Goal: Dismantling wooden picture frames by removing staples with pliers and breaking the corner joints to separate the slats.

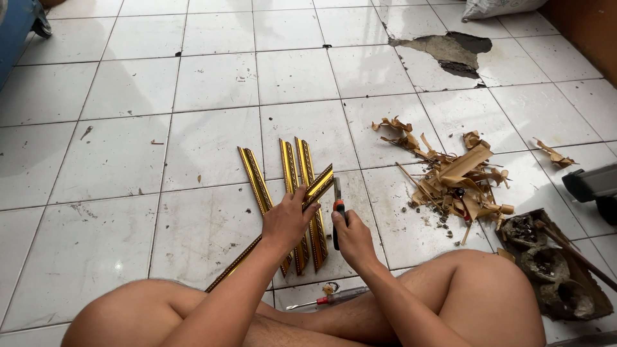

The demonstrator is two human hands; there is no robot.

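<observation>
I sit cross-legged on a white tiled floor. My left hand (287, 220) grips a long gold moulding strip (319, 183) held at a slant, its far end pointing up and right. My right hand (352, 238) holds a pair of pliers (337, 196) with red-and-black handles, its jaws just right of the strip's upper end. Three more gold moulding strips (256, 180) lie side by side on the floor beneath my hands.
A heap of brown wood and paper scraps (459, 180) lies to the right. A dirty tray of lumps (553, 270) sits by my right knee. A red-handled screwdriver (328, 299) rests between my legs. A broken tile patch (450, 51) is farther back.
</observation>
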